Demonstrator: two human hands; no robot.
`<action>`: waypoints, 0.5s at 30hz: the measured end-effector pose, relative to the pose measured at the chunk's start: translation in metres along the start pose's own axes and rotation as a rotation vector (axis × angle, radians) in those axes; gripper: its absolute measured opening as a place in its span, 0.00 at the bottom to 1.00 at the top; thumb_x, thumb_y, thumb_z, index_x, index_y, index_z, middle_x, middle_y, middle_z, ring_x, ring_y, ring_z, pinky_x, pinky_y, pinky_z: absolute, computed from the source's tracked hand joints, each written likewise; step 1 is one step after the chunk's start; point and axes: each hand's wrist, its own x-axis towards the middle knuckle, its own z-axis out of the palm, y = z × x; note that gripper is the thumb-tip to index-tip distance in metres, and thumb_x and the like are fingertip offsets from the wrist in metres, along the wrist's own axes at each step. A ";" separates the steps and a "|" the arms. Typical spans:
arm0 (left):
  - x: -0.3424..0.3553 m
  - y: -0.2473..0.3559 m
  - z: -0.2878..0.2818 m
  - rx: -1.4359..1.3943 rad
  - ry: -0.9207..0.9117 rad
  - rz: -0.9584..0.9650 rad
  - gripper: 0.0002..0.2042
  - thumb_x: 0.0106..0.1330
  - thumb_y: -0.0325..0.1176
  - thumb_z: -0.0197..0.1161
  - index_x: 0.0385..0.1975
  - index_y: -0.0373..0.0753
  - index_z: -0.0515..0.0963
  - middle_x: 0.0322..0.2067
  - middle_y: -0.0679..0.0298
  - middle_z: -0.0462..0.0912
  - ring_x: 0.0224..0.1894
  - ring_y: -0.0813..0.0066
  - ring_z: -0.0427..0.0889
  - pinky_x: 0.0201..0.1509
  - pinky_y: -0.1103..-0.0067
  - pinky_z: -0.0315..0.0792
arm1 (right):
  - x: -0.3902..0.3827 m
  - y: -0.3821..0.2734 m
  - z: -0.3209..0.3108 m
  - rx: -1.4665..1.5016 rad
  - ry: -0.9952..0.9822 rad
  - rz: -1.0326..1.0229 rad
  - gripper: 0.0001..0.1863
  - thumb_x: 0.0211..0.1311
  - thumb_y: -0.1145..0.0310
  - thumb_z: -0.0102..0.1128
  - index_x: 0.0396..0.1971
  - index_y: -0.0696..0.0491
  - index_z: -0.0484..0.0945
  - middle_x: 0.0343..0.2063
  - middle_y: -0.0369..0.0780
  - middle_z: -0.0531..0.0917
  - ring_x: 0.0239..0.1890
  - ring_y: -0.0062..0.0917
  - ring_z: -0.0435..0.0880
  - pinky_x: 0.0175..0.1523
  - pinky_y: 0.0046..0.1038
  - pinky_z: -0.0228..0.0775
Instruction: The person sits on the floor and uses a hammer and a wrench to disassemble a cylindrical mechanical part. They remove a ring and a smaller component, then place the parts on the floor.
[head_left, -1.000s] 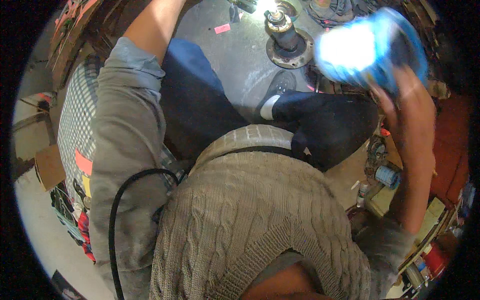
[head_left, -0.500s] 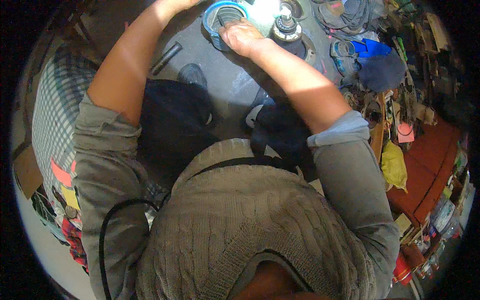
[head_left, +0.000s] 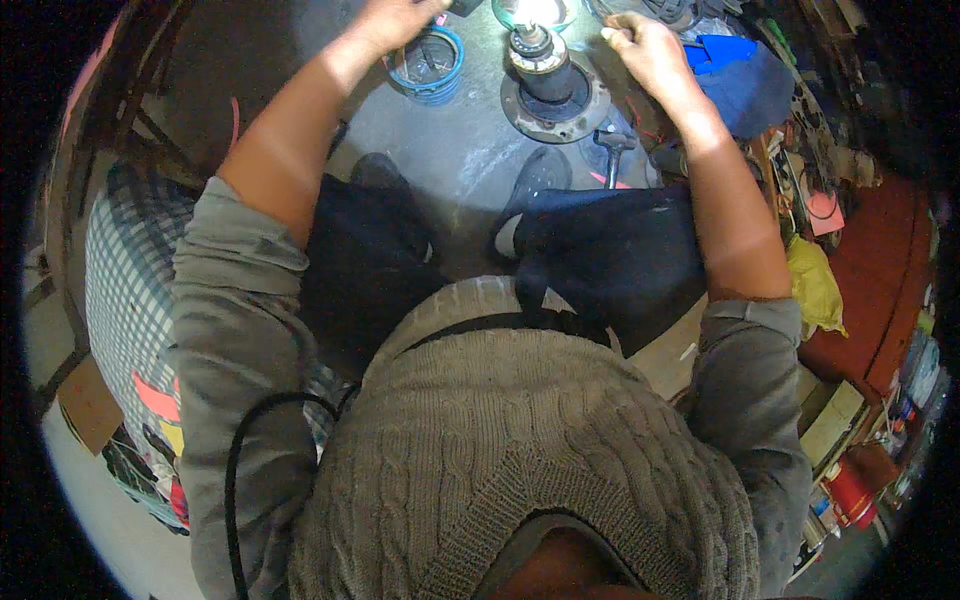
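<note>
My left hand (head_left: 402, 20) is at the top edge, above a blue ribbed round container (head_left: 458, 82) with a dark inside. Its fingers are bent, close to a dark object (head_left: 464, 7) cut off by the edge; what they grip is unclear. Over to the right, my right hand (head_left: 645, 52) is raised with thumb and fingers pressed together; anything in them is too small to name. Between the hands stands a dark cylindrical machine part (head_left: 545, 75) on a round flange (head_left: 590, 115) with holes, under a bright glare.
A hammer (head_left: 614, 145) lies by the flange, near my right knee. Blue cloth-like material (head_left: 750, 95) and cluttered parts fill the right side, with a yellow bag (head_left: 815, 290) below. A checked cloth bundle (head_left: 135, 270) sits at left. My shoes (head_left: 380, 172) rest on the grey floor.
My right hand has left the blue container and moved right, past the machine part. My left hand shows more fully. The view has shifted, and the hammer now shows.
</note>
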 end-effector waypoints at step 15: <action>0.015 0.008 0.137 -0.006 -0.290 -0.098 0.24 0.61 0.37 0.65 0.56 0.30 0.80 0.50 0.43 0.85 0.55 0.51 0.85 0.62 0.65 0.75 | 0.003 0.049 0.070 0.041 -0.216 0.240 0.22 0.65 0.61 0.65 0.56 0.54 0.82 0.49 0.47 0.88 0.53 0.36 0.87 0.59 0.34 0.75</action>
